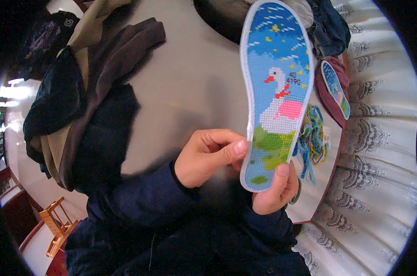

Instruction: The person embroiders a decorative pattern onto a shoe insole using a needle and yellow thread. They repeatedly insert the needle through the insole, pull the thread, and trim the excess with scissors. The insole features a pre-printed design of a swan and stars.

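A cross-stitch shoe insole (279, 45) with white binding stands up before me, its toe end pointing away. Its picture has a white swan with a pink wing and red bow, a starry blue sky and green leaves; printed digits mark it. My right hand (277, 191) grips the heel's lower right edge, thumb on the front and fingers behind. At the left edge near the heel, my left hand (208, 157) pinches with its thumb beside the binding, fingers partly hidden behind. Tangled embroidery floss (311, 134) in blue, green and yellow lies right of the insole.
A second swan insole (336, 89) rests on maroon cloth (327, 100) at the right. Dark and brown garments (125, 51) are heaped left on the table (180, 69). White patterned curtains (370, 134) hang along the right edge. A small wooden chair (56, 227) is lower left.
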`<state>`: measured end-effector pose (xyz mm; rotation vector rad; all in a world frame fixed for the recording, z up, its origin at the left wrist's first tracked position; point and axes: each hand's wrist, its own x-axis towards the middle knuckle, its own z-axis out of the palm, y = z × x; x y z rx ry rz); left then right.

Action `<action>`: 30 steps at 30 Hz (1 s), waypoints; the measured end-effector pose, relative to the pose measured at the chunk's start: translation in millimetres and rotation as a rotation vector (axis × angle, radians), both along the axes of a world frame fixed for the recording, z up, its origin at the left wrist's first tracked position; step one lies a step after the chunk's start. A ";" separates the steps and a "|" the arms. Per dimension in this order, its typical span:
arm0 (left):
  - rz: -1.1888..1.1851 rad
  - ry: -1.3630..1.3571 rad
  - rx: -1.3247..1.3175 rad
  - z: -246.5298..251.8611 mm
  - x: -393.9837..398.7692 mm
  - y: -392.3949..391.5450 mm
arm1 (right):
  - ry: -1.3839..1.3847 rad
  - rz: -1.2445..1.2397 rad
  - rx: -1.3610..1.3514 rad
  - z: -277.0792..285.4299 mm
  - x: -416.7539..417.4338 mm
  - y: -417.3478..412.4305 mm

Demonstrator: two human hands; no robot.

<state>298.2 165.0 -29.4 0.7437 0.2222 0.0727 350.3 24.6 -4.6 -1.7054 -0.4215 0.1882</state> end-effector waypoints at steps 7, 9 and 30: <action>-0.037 0.027 -0.041 -2.1 1.1 2.7 | 0.024 0.075 0.084 -2.7 -1.0 1.6; -0.053 0.025 -0.035 -4.2 1.2 3.2 | 0.047 0.101 0.104 0.4 -2.6 5.1; -0.041 0.032 -0.101 -1.1 -0.4 0.8 | 0.242 0.086 0.240 -3.2 -6.5 6.6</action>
